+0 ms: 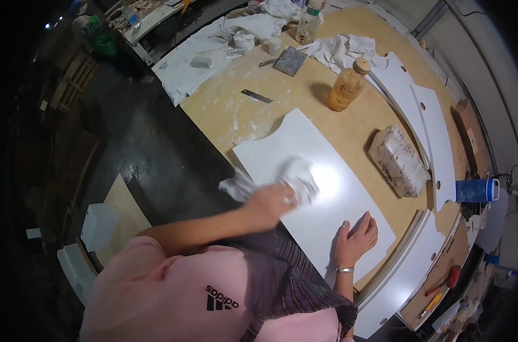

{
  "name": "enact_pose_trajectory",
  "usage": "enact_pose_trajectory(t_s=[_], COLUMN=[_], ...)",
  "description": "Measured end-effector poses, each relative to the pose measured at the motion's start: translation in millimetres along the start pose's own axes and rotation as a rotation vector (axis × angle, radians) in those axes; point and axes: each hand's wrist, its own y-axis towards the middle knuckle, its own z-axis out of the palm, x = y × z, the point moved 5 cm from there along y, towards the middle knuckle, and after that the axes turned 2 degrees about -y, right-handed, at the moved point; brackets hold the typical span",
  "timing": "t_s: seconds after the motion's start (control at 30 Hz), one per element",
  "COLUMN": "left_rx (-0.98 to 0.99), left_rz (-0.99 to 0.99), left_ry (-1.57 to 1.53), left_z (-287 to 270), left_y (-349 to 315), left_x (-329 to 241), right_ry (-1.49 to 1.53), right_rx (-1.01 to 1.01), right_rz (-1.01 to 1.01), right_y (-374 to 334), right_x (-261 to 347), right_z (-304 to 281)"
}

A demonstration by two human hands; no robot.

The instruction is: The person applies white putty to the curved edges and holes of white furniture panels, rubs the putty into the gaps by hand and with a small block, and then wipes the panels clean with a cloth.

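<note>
A glossy white panel (323,196) with a curved notch at its far end lies on the wooden tabletop in front of me. My left hand (267,206) is closed around a crumpled white cloth (300,178), pressed against the panel near its left edge. Both hand and cloth are smeared by motion, and part of the cloth hangs past the edge. Close to the panel's near right side, my right hand (356,238) rests on the surface with fingers stretched out, holding nothing. A bracelet circles that wrist.
Right of the panel are a stained, wrapped block (398,161) and an amber bottle (347,88). Farther off lie a metal blade (256,96), a grey abrasive pad (291,61) and a clear bottle (309,24). Curved white panels (435,142) line the right, beside a blue container (476,191).
</note>
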Motion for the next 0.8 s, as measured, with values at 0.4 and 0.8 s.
enact_pose_trajectory(t_s=[0.4,0.8], left_rx=[-0.321,-0.297], left_rz=[-1.22,-1.025], left_ry=[-1.126,-1.319], left_z=[-28.7,-70.6], left_y=[-49.4,-12.4], left_x=[95.0,49.0], right_ry=[0.074,0.544], right_rx=[-0.001,0.367], right_rz=[0.032,0.008], right_y=[7.4,92.5], right_x=[-7.8,-8.0], right_z=[-1.4,5.4])
